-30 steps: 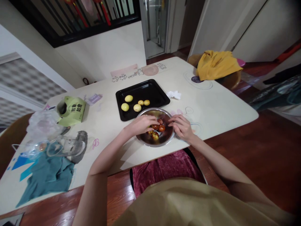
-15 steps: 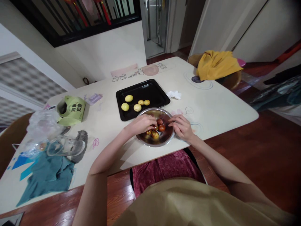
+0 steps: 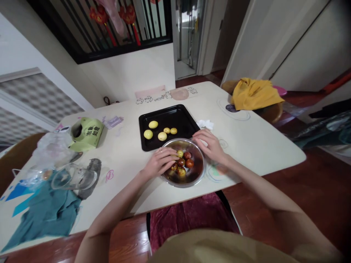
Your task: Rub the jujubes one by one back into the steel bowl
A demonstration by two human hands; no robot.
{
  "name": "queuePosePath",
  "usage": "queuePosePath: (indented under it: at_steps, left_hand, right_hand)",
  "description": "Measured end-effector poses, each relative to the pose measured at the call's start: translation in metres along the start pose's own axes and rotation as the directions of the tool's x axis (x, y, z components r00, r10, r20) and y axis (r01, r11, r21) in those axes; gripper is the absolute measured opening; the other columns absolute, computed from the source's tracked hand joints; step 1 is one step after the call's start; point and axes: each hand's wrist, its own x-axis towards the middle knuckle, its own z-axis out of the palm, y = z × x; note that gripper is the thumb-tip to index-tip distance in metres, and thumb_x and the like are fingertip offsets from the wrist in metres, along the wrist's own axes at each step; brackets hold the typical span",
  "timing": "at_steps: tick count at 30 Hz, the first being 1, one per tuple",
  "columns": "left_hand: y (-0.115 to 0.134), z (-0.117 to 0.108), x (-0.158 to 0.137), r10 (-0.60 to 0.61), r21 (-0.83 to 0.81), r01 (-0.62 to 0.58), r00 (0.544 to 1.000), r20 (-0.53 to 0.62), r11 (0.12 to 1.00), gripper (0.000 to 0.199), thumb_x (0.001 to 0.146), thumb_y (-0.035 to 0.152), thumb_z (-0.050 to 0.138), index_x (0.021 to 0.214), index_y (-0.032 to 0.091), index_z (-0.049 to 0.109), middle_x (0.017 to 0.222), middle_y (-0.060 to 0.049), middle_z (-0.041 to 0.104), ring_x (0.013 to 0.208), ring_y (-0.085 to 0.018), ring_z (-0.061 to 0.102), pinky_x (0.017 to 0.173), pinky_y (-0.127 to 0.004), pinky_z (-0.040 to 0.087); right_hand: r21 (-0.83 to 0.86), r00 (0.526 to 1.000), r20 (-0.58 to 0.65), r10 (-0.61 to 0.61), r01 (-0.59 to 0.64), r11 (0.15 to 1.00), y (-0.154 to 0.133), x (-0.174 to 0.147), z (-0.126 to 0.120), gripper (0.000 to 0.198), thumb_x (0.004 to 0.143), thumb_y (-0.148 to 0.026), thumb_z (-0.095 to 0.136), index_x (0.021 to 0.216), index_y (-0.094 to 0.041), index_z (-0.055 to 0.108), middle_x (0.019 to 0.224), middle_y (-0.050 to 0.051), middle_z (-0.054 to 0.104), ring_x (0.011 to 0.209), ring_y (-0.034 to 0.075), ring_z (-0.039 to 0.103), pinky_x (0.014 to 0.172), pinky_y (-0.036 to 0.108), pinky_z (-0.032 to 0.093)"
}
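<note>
A shiny metal bowl [image 3: 201, 171] stands near the front edge of the table, holding several small round fruits [image 3: 189, 163], some reddish-brown and some mottled yellow. My left hand [image 3: 161, 161] reaches over the bowl's left rim, fingers stretched and slightly apart beside the fruits. At the bowl's upper right rim is my right hand [image 3: 210, 146], its fingers extended; whether they touch the rim I cannot tell. Just behind the bowl lies a black baking tray [image 3: 181, 117] with several yellow-green round fruits [image 3: 162, 136] of different sizes on its left and middle.
A crumpled white tissue [image 3: 205, 124] lies right of the tray. On the left are a green bag [image 3: 89, 133], clear plastic [image 3: 52, 148], a transparent container [image 3: 74, 177] and a teal cloth [image 3: 49, 215]. A yellow cloth [image 3: 255, 95] hangs over a chair at the far right.
My left hand has drawn back left from among the fruits, uncovering a yellow-green one in the bowl. My right hand has shifted slightly toward the tray corner. The camera view has tilted up.
</note>
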Motion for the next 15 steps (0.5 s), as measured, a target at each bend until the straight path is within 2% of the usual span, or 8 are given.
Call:
queuePosePath:
  at_steps: [6,10,15]
  left_hand:
    - [0.011,0.014,-0.029,-0.065,-0.137,0.041,0.982,-0.175,0.990,0.034,0.113,0.022,0.043,0.131,0.017,0.072,0.122,-0.015,0.078,0.130,-0.027,0.069,0.106,-0.048,0.060]
    - [0.013,0.027,-0.039,0.049,-0.056,-0.058,0.989,-0.141,0.997,0.038,0.113,0.027,0.042,0.139,0.015,0.067,0.129,-0.015,0.077,0.138,-0.027,0.064,0.115,-0.050,0.057]
    - [0.009,0.029,-0.043,0.076,-0.022,-0.078,0.991,-0.108,0.997,0.043,0.114,0.030,0.039,0.147,0.014,0.061,0.132,-0.015,0.076,0.142,-0.026,0.062,0.121,-0.051,0.053]
  right_hand:
    - [-0.005,0.959,0.285,-0.004,0.006,1.000,0.044,0.064,0.041,0.023,0.108,-0.033,0.053,0.108,-0.023,0.074,0.114,0.011,0.075,0.108,0.027,0.069,0.099,0.046,0.057]
    - [-0.067,0.910,0.414,0.034,-0.007,0.998,0.063,0.086,0.068,0.020,0.105,-0.033,0.059,0.116,-0.023,0.072,0.120,0.011,0.074,0.114,0.028,0.067,0.099,0.044,0.057]
    - [-0.162,0.860,0.496,0.119,-0.043,0.986,0.071,0.093,0.089,0.020,0.097,-0.032,0.074,0.115,-0.022,0.073,0.115,0.009,0.077,0.109,0.028,0.069,0.093,0.040,0.056]
